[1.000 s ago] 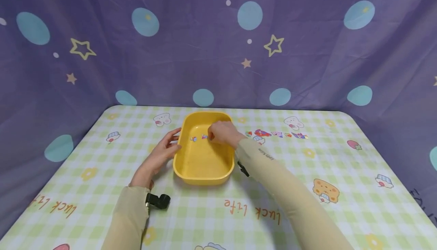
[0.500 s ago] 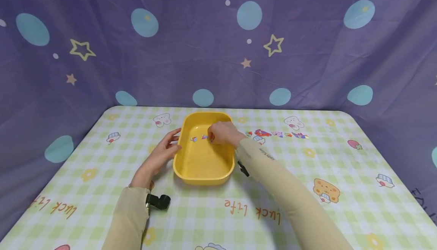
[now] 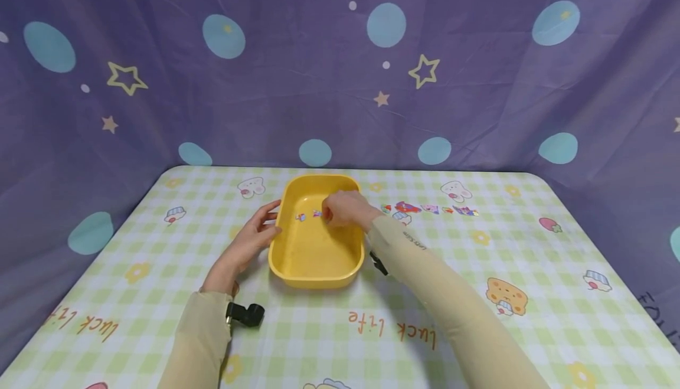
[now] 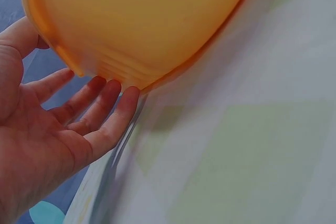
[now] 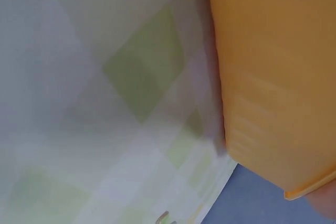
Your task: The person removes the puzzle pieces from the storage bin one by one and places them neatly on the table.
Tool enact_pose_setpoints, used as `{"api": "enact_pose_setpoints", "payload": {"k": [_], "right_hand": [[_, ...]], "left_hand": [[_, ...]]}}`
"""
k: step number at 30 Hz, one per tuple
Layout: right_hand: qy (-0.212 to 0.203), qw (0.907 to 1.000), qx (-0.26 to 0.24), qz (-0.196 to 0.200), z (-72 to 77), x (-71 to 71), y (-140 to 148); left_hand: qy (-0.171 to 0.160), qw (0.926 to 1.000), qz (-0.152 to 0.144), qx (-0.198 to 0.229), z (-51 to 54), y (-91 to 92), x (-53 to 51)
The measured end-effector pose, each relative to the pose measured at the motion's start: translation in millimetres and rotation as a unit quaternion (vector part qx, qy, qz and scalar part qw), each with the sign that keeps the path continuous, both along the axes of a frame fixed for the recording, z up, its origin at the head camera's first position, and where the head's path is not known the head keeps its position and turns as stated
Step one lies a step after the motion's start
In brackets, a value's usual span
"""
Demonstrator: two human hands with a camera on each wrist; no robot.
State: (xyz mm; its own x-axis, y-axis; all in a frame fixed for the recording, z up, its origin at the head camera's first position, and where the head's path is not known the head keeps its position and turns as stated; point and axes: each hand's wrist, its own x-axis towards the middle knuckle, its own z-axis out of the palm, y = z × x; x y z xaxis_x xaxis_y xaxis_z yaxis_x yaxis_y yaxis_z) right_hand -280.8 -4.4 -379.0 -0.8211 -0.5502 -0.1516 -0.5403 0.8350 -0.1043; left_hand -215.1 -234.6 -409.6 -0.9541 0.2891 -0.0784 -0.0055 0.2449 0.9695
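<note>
A yellow plastic basin (image 3: 317, 259) stands on the table. My left hand (image 3: 249, 244) rests against its left side; in the left wrist view the fingertips (image 4: 128, 95) touch the outer wall, fingers spread and only slightly bent. My right hand (image 3: 345, 207) reaches over the right rim into the basin, knuckles up and fingers bent down toward the floor of it. Its fingertips are hidden, so whatever lies under them cannot be seen. Just left of them are two small colourful sticker-like pieces, one (image 3: 300, 217) further left and one (image 3: 317, 213) close to the fingers.
To the right of the basin, a row of several colourful cut-out stickers (image 3: 408, 207) lies on the green-and-white checked tablecloth (image 3: 425, 294). A purple curtain with stars and blue ovals (image 3: 297, 94) hangs behind the table's far edge.
Both hands and the basin hold almost the same place. Only a very slight shift of the whole head view shows.
</note>
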Motion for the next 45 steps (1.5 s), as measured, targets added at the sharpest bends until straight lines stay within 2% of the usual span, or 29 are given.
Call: {"api": "enact_pose_setpoints", "payload": {"k": [7, 19, 33, 38, 45], "right_hand": [[0.022, 0.999, -0.039, 0.006, 0.0, 0.1, 3], [0.015, 0.9956, -0.092, 0.003, 10.2, 3.5, 8], [0.055, 0.9849, -0.156, 0.051, 24.8, 8.4, 28], [0.07, 0.9796, -0.184, 0.039, 28.8, 8.7, 43], [0.062, 0.975, -0.213, 0.013, 30.7, 9.0, 66]], "left_hand": [[-0.001, 1.0, 0.002, -0.005, -0.3, 0.0, -0.3], [0.0, 1.0, 0.001, 0.002, 1.2, -0.5, -0.1], [-0.002, 1.0, 0.002, 0.002, -2.7, 0.3, -2.6], [-0.004, 1.0, 0.001, 0.001, -3.0, -0.4, -3.4], [0.002, 1.0, -0.002, 0.005, -3.2, -0.5, -2.7]]}}
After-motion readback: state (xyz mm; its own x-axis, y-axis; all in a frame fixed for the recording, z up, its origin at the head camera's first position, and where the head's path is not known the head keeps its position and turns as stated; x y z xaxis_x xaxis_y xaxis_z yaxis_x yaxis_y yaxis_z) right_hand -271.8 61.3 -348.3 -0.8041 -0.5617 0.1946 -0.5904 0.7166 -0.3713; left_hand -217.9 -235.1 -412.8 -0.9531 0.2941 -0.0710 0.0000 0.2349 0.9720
